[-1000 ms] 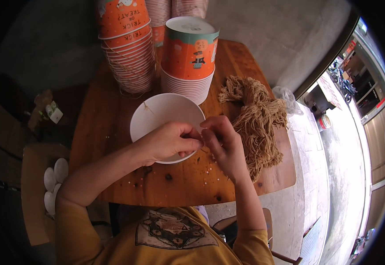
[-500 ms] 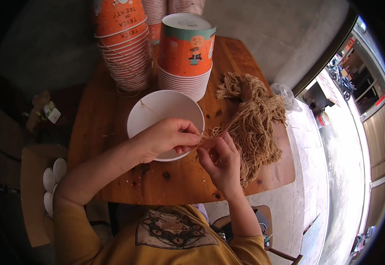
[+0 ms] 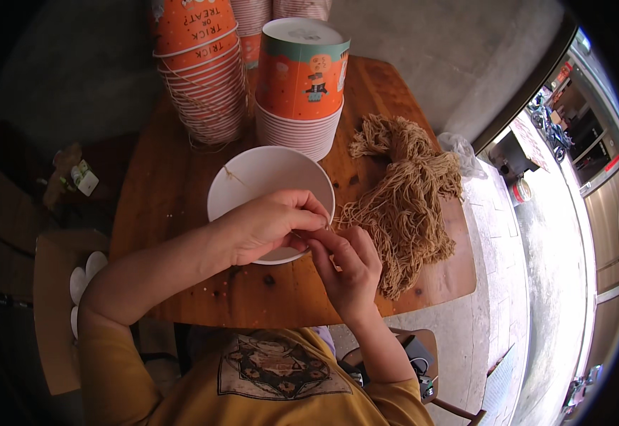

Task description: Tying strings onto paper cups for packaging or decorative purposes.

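Note:
A paper bucket [image 3: 270, 167], white inside, faces up on the wooden table in front of me. A short end of tan string [image 3: 233, 174] pokes through its far left wall. My left hand [image 3: 274, 226] reaches across the bucket's opening, thumb and fingers pinched at the right rim. Against its fingertips, my right hand [image 3: 348, 266] is closed too, thumb against fingers, just outside that rim. Both pinch a thin string at the rim, mostly hidden by the fingers. Right of the bucket lies a loose bundle of tan strings [image 3: 419, 202].
Behind the bucket stands an upside-down stack of orange paper buckets [image 3: 299, 85]. A taller leaning stack [image 3: 199, 78] at its left has strings hanging over it. A clear plastic bag [image 3: 462, 155] sits by the table's right edge. A cardboard box [image 3: 54, 312] with white round pieces is at lower left.
My right hand has moved slightly left, up against my left fingertips. The string seen between the hands before is now mostly covered by fingers. The bucket appears slightly further right.

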The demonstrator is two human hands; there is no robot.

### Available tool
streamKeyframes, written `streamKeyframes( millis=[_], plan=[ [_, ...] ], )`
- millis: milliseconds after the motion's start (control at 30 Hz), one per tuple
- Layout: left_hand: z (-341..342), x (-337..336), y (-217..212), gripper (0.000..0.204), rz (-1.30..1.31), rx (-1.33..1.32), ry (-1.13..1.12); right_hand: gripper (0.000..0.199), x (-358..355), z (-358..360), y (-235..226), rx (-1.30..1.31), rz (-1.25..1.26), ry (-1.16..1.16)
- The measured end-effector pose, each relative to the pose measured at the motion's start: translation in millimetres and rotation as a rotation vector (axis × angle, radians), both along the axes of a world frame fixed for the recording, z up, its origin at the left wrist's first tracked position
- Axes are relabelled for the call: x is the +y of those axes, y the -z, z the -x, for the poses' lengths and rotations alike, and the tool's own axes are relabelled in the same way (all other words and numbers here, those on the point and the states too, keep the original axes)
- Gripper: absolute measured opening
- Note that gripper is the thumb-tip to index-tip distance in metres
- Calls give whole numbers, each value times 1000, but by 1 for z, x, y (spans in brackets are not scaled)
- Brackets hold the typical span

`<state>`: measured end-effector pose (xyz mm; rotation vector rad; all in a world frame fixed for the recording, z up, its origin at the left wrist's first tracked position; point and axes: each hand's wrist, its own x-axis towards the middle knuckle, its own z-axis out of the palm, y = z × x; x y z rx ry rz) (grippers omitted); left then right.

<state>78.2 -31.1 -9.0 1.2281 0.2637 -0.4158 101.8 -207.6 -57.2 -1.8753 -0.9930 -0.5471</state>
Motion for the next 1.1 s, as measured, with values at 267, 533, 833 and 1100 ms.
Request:
streamKeyframes(
  millis=[267, 533, 833, 1100],
  plan=[
    [0, 4, 1, 13, -130, -177, 63, 15, -11, -7, 6, 655, -281, -200],
    [11, -9, 6, 19, -718, -718, 44, 12, -6, -11, 3, 572, -140, -85],
    [18, -5, -2, 25, -827, -749, 73, 9, -8, -11, 1, 619, -116, -75],
    [11, -4, 10, 14, -745, -640, 33, 10, -8, -12, 4, 602, -129, -86]
  ],
)
